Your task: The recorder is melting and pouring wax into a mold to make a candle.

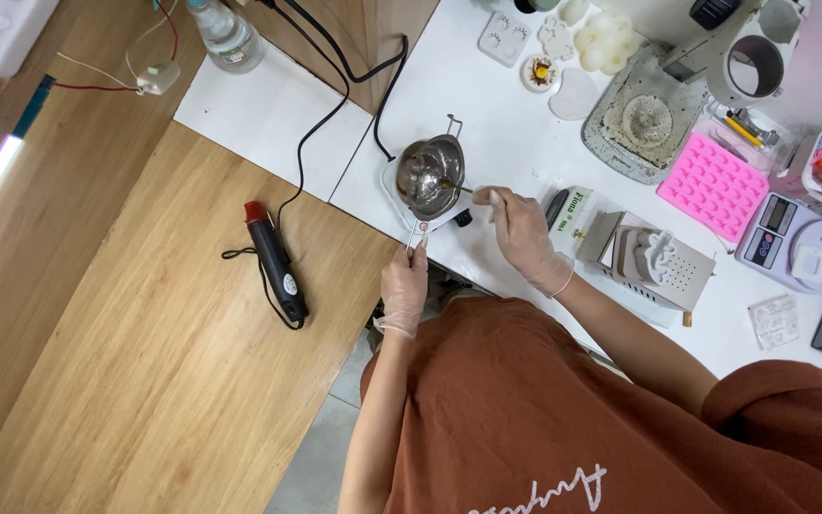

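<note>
A small steel melting pot (430, 176) sits on a white heater plate (394, 190) at the near edge of the white table (506, 133). My left hand (404, 287), in a thin clear glove, grips the pot's thin wire handle. My right hand (523, 236), also gloved, pinches a thin stick (468, 189) whose tip reaches into the pot. Both hands are close together at the table's edge.
A black heat gun with a red tip (276, 259) lies on the wooden bench (145, 362), its cord trailing. On the white table are a pink silicone mould (713, 184), a digital scale (796, 243), a white perforated box (668, 271), a grey tray (644, 119) and white moulds (606, 40). A water bottle (225, 33) stands far left.
</note>
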